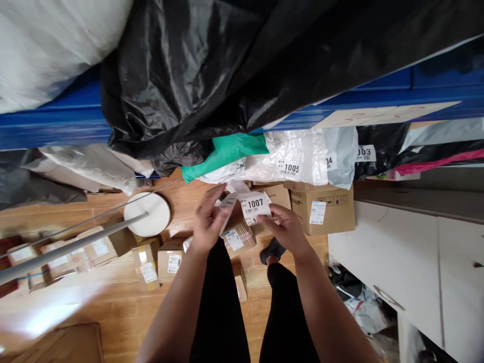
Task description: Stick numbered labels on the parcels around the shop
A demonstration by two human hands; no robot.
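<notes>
A strip of white printed labels (pixel 255 205) stretches between my hands, with 1007 readable on one label. My left hand (pixel 207 222) is closed on a folded part of the strip, which curls up behind its fingers. Thumb and fingertips of my right hand (pixel 286 229) pinch the strip's lower right edge, partly covering a second label. Just beyond my hands, on the shelf below the blue beam, lies a clear-white bubble bag (pixel 264 164) bearing a label 1005 (pixel 290 169). To its left is a green bag (pixel 227 154), and to its right a grey bag (pixel 342 156).
A blue shelf beam (pixel 60 132) runs across, with a large black bag (pixel 181 65) hanging over it. Cardboard boxes (pixel 342 217) stand on the wooden floor. At left are a pole (pixel 94 236) with a round white base (pixel 151 222); a white board (pixel 408 262) is at right.
</notes>
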